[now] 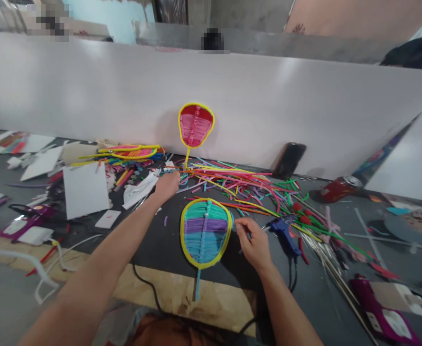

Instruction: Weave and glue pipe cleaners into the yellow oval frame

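Stripes (194, 228) of green, purple and blue fill the blue fan (216, 241), which lies on the dark surface (162, 257) between the two hands. Its yellow edge (201, 265) goes all the way around, and its blue stem (197, 286) points back toward the person. A pale line (204, 240) runs down the middle, with a shiny bead or two (206, 215) near the top.

Behind it, a pink fan (188, 129) stands up by the white board (117, 96). It has beads down its middle and a yellow stem (187, 157), so it looks finished.

The blue fan seems mostly done too: the colors are in, the edge is on and the stem is there. Maybe only small bits are left. I can't make out beads lower down, and the stem has no yellow.

The left hand (167, 182) is at the messy pile of fuzzy sticks (229, 177), near the yellow stem. Its fingers are curled, but I can't tell if they hold anything. The right hand (252, 240) is just beside the blue fan. Its finger and thumb are close together, maybe with something tiny between; I can't tell. A blue glue gun (286, 236) lies beside that hand.
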`<state>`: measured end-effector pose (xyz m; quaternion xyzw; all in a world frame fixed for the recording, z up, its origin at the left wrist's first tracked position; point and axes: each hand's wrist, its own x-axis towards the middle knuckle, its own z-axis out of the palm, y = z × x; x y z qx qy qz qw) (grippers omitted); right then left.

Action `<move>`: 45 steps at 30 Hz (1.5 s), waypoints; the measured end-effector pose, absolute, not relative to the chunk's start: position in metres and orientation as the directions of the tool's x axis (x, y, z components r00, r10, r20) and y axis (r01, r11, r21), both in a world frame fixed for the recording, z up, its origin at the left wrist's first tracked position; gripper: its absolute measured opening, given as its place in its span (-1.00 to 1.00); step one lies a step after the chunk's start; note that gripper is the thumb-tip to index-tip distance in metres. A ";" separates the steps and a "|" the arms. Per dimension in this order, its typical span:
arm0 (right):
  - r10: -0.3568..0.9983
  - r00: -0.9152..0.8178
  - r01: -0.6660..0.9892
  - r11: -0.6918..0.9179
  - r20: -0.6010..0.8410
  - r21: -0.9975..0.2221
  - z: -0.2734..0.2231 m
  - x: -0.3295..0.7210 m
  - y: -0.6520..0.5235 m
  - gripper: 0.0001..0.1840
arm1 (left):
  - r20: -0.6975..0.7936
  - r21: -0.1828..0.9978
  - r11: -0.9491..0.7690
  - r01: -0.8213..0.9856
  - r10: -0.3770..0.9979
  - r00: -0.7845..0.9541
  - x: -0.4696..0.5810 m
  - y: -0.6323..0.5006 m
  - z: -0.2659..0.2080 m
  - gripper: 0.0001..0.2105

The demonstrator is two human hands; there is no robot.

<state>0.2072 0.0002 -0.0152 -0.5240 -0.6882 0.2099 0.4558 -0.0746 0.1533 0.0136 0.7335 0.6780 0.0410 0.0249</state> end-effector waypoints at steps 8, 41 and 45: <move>0.924 -0.061 0.528 0.351 0.378 -0.773 -0.018 0.207 0.001 -0.84 | 0.288 0.179 -0.060 0.982 0.958 0.006 -0.072 0.139 0.038 -0.63; 0.939 -0.051 0.512 0.316 0.339 -0.799 -0.021 0.201 0.011 -0.82 | 0.345 0.504 -0.297 0.811 0.930 0.127 -0.061 0.061 -0.016 -0.69; 0.940 -0.050 0.513 0.313 0.336 -0.799 -0.022 0.201 0.012 -0.81 | 0.352 0.506 -0.286 0.814 0.930 0.108 -0.063 0.062 -0.018 -0.69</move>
